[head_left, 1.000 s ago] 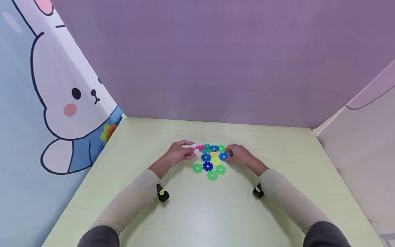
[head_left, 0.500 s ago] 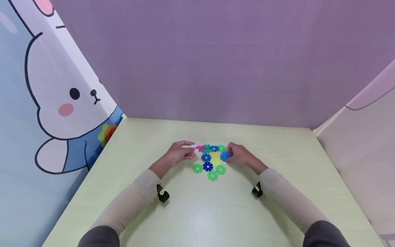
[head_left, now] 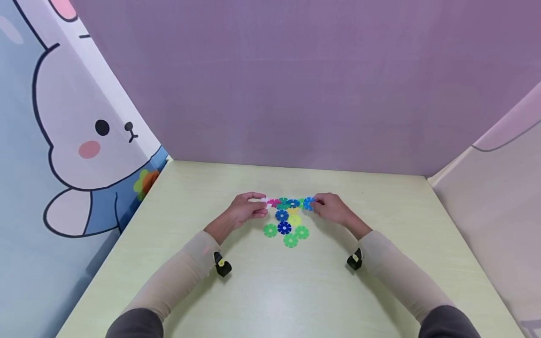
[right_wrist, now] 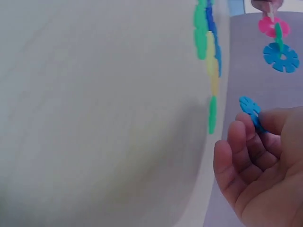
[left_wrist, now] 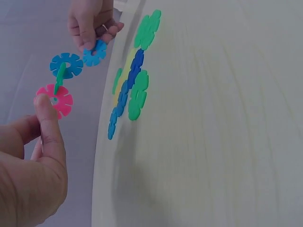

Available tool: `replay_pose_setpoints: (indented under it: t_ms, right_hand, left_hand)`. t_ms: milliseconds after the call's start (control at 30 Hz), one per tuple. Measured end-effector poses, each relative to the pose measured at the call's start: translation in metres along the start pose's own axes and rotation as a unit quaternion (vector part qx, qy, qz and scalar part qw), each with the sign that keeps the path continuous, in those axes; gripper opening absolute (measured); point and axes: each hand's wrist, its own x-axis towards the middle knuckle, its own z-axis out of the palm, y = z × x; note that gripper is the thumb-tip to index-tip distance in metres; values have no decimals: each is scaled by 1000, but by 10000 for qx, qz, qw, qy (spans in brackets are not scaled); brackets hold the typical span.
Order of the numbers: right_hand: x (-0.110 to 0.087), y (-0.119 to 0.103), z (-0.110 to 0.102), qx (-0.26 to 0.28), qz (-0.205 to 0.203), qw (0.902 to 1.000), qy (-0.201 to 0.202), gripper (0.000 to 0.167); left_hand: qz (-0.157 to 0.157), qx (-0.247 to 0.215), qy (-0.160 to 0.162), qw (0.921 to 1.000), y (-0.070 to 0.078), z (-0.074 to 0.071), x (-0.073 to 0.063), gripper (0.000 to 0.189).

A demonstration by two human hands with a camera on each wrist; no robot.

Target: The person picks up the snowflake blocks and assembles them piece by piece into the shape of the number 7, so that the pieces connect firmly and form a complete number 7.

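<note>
The left hand (left_wrist: pixel 35 170) fills the lower left, its thumb tip overlapping a notched pink disc (left_wrist: pixel 62 101). 1 green disc (left_wrist: pixel 59 79), seen nearly edge-on, links it to a blue disc (left_wrist: pixel 72 69). At the top, the right hand (left_wrist: pixel 93 22) pinches a 2nd blue disc (left_wrist: pixel 98 56) just beside that; whether the 2 touch is unclear. Green, yellow and blue discs (left_wrist: pixel 123 93) lie flat in a cluster on the pale tabletop (left_wrist: pixel 213 118).

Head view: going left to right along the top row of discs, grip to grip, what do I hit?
Left grip, white piece, pink disc, dark-green disc, blue disc, partly hidden light-green disc, second blue disc, right grip.
</note>
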Motion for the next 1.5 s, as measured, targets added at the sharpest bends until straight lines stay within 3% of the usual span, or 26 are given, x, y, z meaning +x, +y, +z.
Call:
replay_pose_setpoints:
  t_ms: [133,500,1100,1500]
  right_hand:
    - [-2,-5,-2,439,141,9989,67,16]
    - [-10,-18,1,1411,643,9879,-14,24]
    - [-18,-35,7,1840,627,9809,-87,29]
    - [-30,-44,26,2264,728,9713,-73,29]
  left_hand:
    - [-31,-11,-18,10000,1,-2,-3,39]
    - [-37,-21,-141,9999,2,-9,-9,38]
    - [-86,12,-146,9999,3,-10,-18,37]
    - [-88,173,-220,9996,-5,-13,-27,36]
